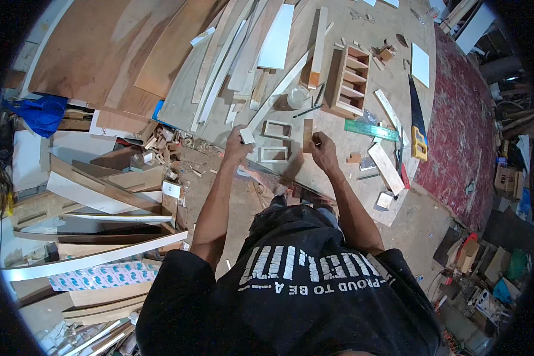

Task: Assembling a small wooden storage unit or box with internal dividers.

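Note:
My left hand [236, 148] is closed around a small white-faced block [247, 136] at the near edge of the worktable. To its right, my right hand [324, 153] has curled fingers and grips the side of a short brown wooden strip [308, 127]. Between the hands lie two small open rectangular wooden frames, a farther frame [268, 130] and a nearer frame [264, 155]. Beyond them stands a round clear container [297, 98]. A wooden box with several compartments [337, 98] sits farther off to the right.
A green ruler [371, 130], a handsaw with a yellow handle [419, 144] and a white-faced board [386, 167] lie on the right. Long boards [219, 65] and plywood sheets [95, 53] cover the far left. Offcuts [113, 243] are piled on the floor at left.

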